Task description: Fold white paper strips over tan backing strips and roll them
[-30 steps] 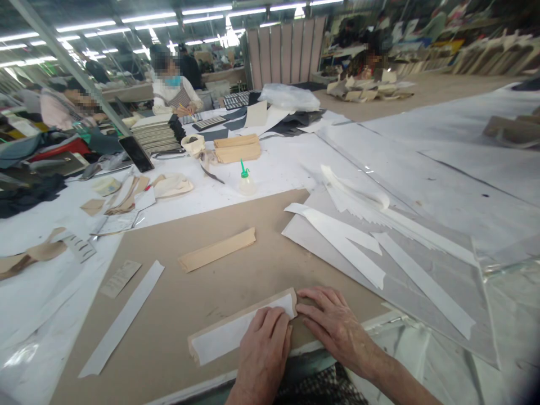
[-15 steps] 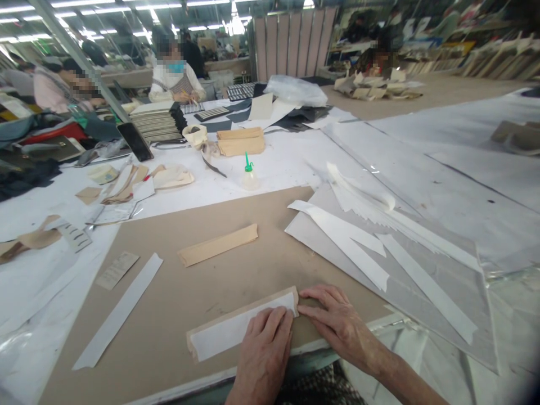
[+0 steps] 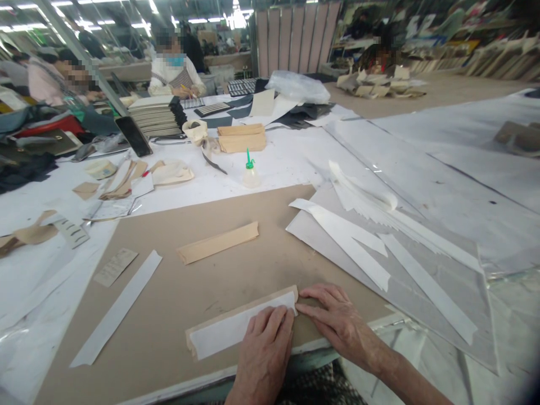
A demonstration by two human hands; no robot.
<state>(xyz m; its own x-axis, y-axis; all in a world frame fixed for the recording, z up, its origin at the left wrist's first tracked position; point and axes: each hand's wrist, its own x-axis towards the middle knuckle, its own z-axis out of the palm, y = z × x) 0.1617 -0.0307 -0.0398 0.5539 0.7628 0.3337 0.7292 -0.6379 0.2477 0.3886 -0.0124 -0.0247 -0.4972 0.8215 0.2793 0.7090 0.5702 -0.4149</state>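
A tan strip with a white strip laid on it (image 3: pixel 223 332) lies near the front edge of the brown board (image 3: pixel 169 292). My left hand (image 3: pixel 264 351) rests flat on the right part of that strip, fingers stretched out. My right hand (image 3: pixel 337 323) lies flat beside it, its fingertips touching the strip's right end. Neither hand grips anything. A second tan strip (image 3: pixel 217 243) lies further back on the board, and a loose white strip (image 3: pixel 118 308) lies at the left.
White strips (image 3: pixel 350 239) lie on a grey sheet under clear plastic at the right. A small glue bottle with a green tip (image 3: pixel 250 171) stands behind the board. Stacks of tan pieces (image 3: pixel 241 138), a phone (image 3: pixel 135 136) and scraps lie beyond. Other people sit at the far left.
Both hands have stayed on the strip, shifting only slightly. The view has tilted a little.
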